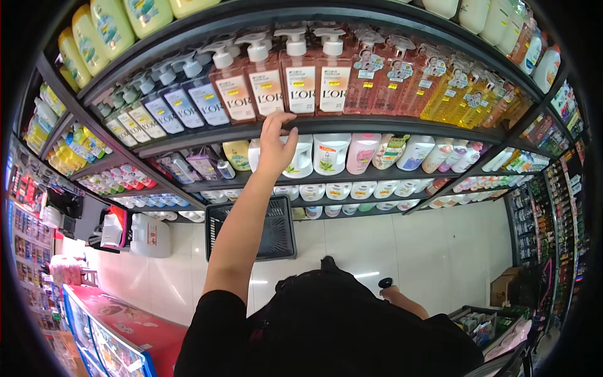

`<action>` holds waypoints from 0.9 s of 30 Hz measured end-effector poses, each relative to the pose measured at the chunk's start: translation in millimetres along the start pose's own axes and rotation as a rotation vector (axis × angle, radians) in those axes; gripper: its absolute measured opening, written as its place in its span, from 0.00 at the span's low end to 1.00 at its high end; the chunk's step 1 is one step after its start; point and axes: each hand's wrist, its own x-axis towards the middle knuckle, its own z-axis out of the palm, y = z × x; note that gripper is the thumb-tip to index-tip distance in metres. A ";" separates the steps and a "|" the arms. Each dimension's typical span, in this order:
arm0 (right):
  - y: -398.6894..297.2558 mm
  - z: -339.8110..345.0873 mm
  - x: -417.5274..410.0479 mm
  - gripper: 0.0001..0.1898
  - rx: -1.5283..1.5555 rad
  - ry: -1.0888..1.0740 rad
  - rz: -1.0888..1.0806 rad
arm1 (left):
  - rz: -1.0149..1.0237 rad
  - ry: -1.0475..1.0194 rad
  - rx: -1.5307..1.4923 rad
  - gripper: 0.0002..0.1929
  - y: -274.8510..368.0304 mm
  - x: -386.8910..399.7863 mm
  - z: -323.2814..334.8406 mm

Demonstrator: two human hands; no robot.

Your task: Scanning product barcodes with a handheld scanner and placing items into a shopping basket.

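My left hand (279,141) is raised to the front edge of a black shelf (377,126), just below a row of pump bottles, its fingers bent and nothing seen between them. Nearest its fingertips stand clear pinkish pump bottles with white pumps, one of them a L'Oréal bottle (301,85). Dark blue pump bottles (174,106) stand to the left, and pink and yellow bottles (414,89) to the right. Low at my right side is my right hand (390,293), mostly hidden by my body, closed around a small dark object (386,282) that I cannot identify.
A black plastic basket (290,226) sits on the tiled floor against the lower shelves. White jugs (332,153) fill the shelf below. A large white canister (150,235) stands at left, a red chest freezer (122,320) lower left, and a cardboard box (503,287) at right.
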 end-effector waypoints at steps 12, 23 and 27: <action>-39.0 70.0 -102.5 0.19 0.228 0.064 -0.272 | 0.031 -0.226 -0.035 0.12 -11.8 1.8 -25.4; -60.3 101.4 -103.8 0.20 0.194 0.082 -0.393 | -0.034 -0.278 -0.059 0.11 -11.0 6.2 -27.3; -54.5 102.1 -97.5 0.19 0.160 0.042 -0.335 | -0.019 -0.278 -0.041 0.11 -11.4 6.7 -26.2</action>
